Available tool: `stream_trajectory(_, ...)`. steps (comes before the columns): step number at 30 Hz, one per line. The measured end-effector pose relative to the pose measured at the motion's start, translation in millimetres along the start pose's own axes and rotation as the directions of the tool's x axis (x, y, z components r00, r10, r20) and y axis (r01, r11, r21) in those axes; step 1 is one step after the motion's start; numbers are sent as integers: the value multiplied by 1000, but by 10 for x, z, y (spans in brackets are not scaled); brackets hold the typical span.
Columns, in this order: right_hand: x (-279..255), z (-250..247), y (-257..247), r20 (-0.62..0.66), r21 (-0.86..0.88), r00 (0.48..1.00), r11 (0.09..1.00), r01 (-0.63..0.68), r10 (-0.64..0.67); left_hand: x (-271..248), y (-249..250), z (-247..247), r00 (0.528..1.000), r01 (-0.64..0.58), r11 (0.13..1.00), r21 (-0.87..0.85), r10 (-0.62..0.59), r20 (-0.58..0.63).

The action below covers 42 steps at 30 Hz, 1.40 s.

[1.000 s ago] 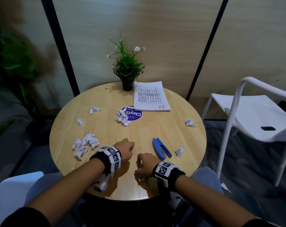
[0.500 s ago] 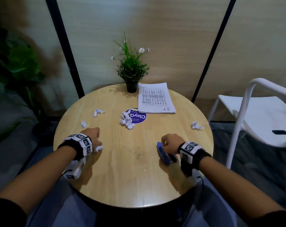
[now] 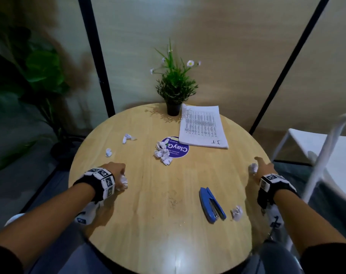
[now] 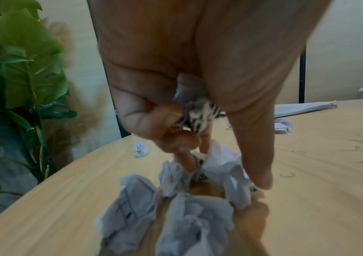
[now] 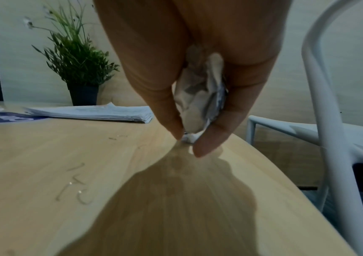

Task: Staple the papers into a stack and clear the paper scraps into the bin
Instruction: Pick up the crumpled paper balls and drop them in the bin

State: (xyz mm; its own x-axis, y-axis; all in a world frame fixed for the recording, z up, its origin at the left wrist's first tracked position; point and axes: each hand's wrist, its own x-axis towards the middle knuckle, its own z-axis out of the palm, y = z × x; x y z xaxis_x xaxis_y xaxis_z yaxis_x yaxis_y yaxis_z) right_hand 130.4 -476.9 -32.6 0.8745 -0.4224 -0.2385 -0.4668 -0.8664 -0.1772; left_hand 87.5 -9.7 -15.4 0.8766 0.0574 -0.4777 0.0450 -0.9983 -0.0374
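Observation:
My left hand [image 3: 121,175] is at the table's left side, curled over a pile of crumpled paper scraps [image 3: 123,182]. In the left wrist view my left hand [image 4: 224,175] grips one scrap [image 4: 200,116] in the palm while its fingertips dig into the pile [image 4: 219,171]. My right hand [image 3: 256,165] is at the right rim and pinches one scrap [image 5: 200,102] against the tabletop. The blue stapler [image 3: 211,204] lies free at the front right with a scrap [image 3: 237,212] beside it. The paper stack [image 3: 202,127] lies at the back. No bin is in view.
More scraps lie mid-table on a purple sticker [image 3: 163,153] and at the left [image 3: 127,137] [image 3: 108,152]. A potted plant [image 3: 174,86] stands at the back of the round wooden table [image 3: 158,224]. A white chair [image 3: 326,155] is close on the right, a leafy plant [image 3: 35,76] on the left.
My right hand left the stapler and went right to the rim, where it now pinches the scrap there. My left hand stayed on the scraps at the left.

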Motion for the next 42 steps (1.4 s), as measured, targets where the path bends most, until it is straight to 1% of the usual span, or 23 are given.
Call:
stream_trajectory(2, 118, 48, -18, 32, -23, 999, 999, 30, -30, 27, 17, 15, 1000, -8, 1000, -21, 8, 1)
stream_trajectory(4, 413, 209, 93, 79, -75, 995, 995, 63, -57, 41, 38, 17, 1000, -8, 999, -31, 8, -1)
stream_trajectory(5, 603, 330, 176, 86, -98, 995, 993, 64, -56, 49, 52, 14, 1000, -18, 999, -33, 18, -4)
stream_trajectory(6, 646, 386, 199, 87, -139, 995, 989, 56, -44, 50, 69, 5, 1000, -27, 999, -27, 27, 0)
stream_trajectory(8, 491, 367, 122, 83, -205, 996, 978, 47, -31, 55, 99, -12, 999, -42, 999, -7, 42, 8)
stream_trajectory(9, 271, 280, 25, 93, -221, 995, 974, 54, -34, 61, 108, -15, 999, -42, 999, 2, 42, 9)
stream_trajectory(10, 102, 216, -42, 87, -210, 995, 976, 65, -48, 68, 115, -17, 999, -41, 999, 10, 41, 10)
stream_trajectory(13, -71, 155, -130, 51, -97, 997, 993, 67, -62, 53, 122, -40, 999, -44, 999, 13, 44, -4)
stream_trajectory(17, -286, 93, -326, 47, 29, 993, 994, 108, -109, -24, 72, -85, 997, -52, 997, -49, 49, -59)
stream_trajectory(22, -650, 32, -701, 27, 163, 971, 960, 229, -237, -261, -89, -173, 988, -59, 993, -100, 44, -145)
stream_trajectory(26, -1096, -50, -1217, 45, 238, 921, 899, 367, -387, -613, -424, -195, 966, -57, 984, -166, 13, -257)
stream_trajectory(28, -1326, -50, -1537, 64, 255, 878, 859, 445, -474, -803, -666, -161, 957, -34, 975, -220, -32, -289)
stream_trajectory(30, -1562, -15, -1886, 70, 267, 819, 802, 535, -570, -979, -947, -86, 952, 4, 960, -280, -90, -294)
stream_trajectory(31, -1695, 20, -2071, 75, 274, 780, 765, 583, -622, -1071, -1105, -26, 951, 28, 952, -306, -119, -285)
stream_trajectory(33, -1972, 117, -2444, 89, 298, 683, 674, 676, -725, -1251, -1434, 140, 949, 82, 935, -346, -179, -259)
stream_trajectory(34, -2129, 164, -2631, 97, 303, 630, 626, 719, -771, -1335, -1594, 243, 941, 124, 918, -377, -229, -249)
stream_trajectory(37, -2562, 363, -3185, 130, 234, 462, 480, 845, -877, -1512, -2026, 619, 909, 228, 845, -483, -363, -206)
stream_trajectory(39, -2816, 521, -3505, 170, 191, 349, 378, 906, -922, -1537, -2243, 909, 898, 292, 807, -514, -417, -144)
stream_trajectory(40, -2931, 599, -3651, 198, 178, 301, 336, 925, -933, -1526, -2333, 1058, 893, 319, 791, -522, -436, -115)
stream_trajectory(42, -3131, 757, -3919, 272, 149, 232, 279, 949, -934, -1515, -2447, 1319, 891, 353, 764, -540, -451, -56)
